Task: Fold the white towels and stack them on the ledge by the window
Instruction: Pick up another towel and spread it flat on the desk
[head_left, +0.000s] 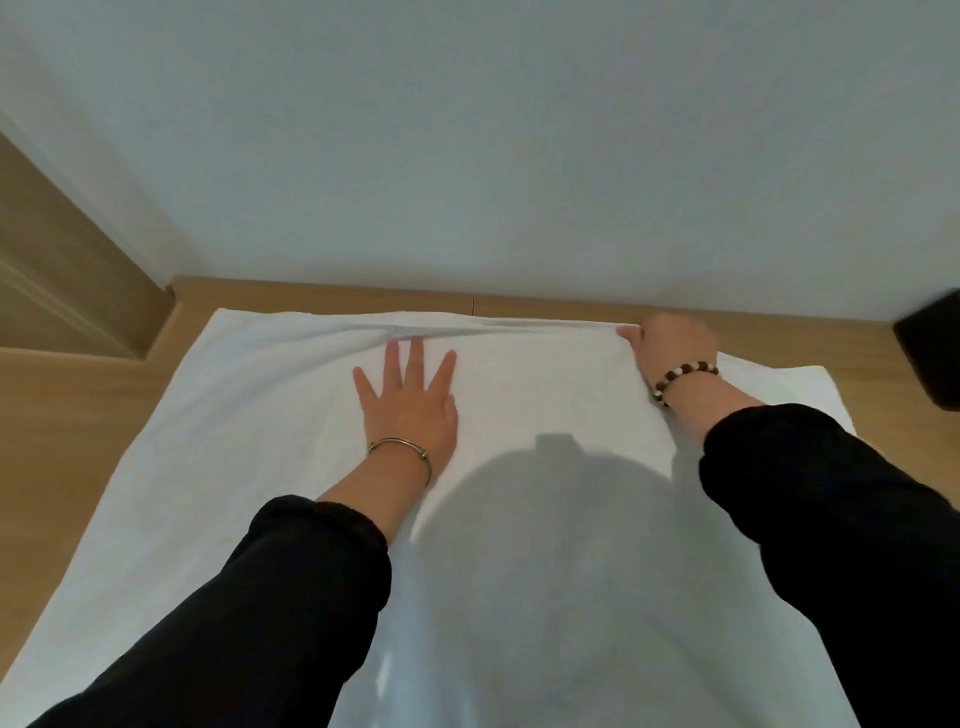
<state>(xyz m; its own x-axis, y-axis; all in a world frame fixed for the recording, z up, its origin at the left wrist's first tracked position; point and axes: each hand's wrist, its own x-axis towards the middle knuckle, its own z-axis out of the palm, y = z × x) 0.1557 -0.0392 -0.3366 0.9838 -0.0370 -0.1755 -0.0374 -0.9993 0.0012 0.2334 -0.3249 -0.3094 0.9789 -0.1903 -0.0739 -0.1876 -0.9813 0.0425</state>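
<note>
Nearest the camera, two black sleeves (291, 597) reach forward over a white towel (234, 493) that lies spread across a pale wooden top (67, 415). The towel covers most of the top and its near part runs out of view below. The person's shadow (545, 545) falls on the middle of the cloth.

Further in, the left hand (410, 400), with a thin metal bangle (400, 449) at the wrist, lies flat on the towel with its fingers straight and spread, holding nothing and pressing the cloth down. Beyond it and to the right, the right hand (672, 343), with a bead bracelet (685, 376) at the wrist, has its fingers curled over the towel's far edge and its thumb laid along it, so it is closed on the cloth. Soft ridges run between the two hands along that edge. A brighter panel under the hands suggests one layer already lies doubled over another.

The towel looks light, limp and thin. It will sag and crease wherever it is not supported, and it may slide on the smooth wood. The best holds are the corners and hems, with one hand pinning the cloth flat while the other carries an edge across.

Past the towel there is a strip of bare wood and then a plain pale wall (467, 156). A wooden panel (62, 270) stands at far left, and a dark object (930, 353), too cropped to identify, is at far right. No window shows.
</note>
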